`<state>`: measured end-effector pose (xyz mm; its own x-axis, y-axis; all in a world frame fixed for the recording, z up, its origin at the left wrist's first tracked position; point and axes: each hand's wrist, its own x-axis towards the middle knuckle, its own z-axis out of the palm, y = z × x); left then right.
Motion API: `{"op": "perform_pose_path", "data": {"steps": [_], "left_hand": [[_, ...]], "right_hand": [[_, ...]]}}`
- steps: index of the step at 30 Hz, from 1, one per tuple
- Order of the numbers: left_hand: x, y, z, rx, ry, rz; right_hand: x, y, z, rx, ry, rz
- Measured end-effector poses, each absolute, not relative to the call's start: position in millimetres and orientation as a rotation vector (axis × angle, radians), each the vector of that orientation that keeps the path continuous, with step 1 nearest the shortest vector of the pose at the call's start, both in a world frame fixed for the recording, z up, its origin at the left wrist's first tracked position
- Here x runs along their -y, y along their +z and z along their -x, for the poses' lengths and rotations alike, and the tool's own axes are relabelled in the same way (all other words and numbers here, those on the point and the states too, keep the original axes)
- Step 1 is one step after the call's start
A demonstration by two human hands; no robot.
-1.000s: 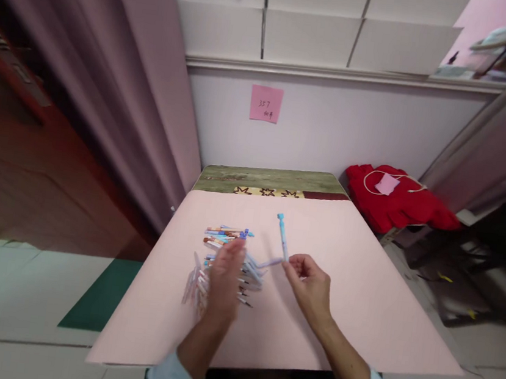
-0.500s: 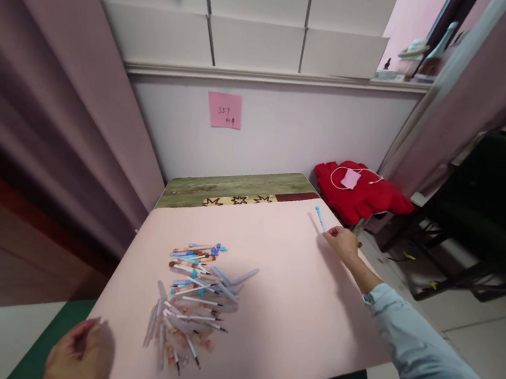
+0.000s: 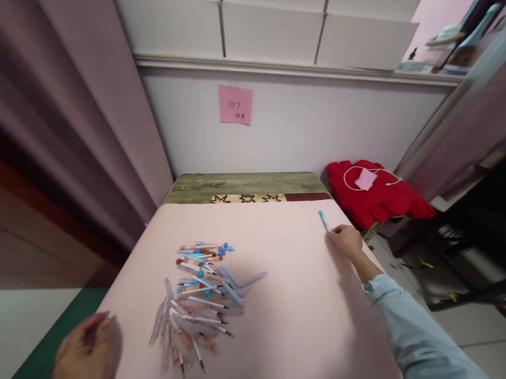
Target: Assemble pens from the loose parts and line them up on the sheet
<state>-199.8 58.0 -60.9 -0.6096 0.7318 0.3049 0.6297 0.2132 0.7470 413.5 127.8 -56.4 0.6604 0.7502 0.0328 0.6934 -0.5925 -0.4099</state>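
A pile of several pens and clear pen caps (image 3: 203, 294) lies on the pink table top (image 3: 283, 316), left of centre. My right hand (image 3: 346, 239) is stretched out to the far right corner of the table, fingers closed on a light blue pen (image 3: 323, 220) that lies low against the surface. My left hand (image 3: 87, 354) rests at the near left edge of the table, fingers curled, with nothing visible in it.
A green patterned cloth (image 3: 244, 187) shows at the table's far end. A pink sticky note (image 3: 234, 104) hangs on the wall. A red garment (image 3: 381, 196) lies on a seat to the right. Curtains hang left and right.
A second ago both hands were at the pile, the right holding the blue pen upright. The right hand has since carried the pen to the far right corner; the left drew back to the near edge.
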Motion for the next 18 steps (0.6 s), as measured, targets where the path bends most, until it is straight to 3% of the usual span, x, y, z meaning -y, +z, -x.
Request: {"op": "perform_pose_path", "data": {"steps": [10,13,18], "left_hand": [[-50.3,-77.6,198.6,-2.363,1.393,-1.415],[-49.4,-82.0,199.7,-2.35,1.411,-1.422],[-46.3,-80.6,196.5,-2.344,1.408,-1.391]], "right_hand": [[-116.9,-45.2,-405.7,1.242,0.175,2.629],[-105.4,-38.4,-354.7,1.237,0.129,2.36],[-89.8,-54.9,-236.1,1.319,0.537,1.841]]}}
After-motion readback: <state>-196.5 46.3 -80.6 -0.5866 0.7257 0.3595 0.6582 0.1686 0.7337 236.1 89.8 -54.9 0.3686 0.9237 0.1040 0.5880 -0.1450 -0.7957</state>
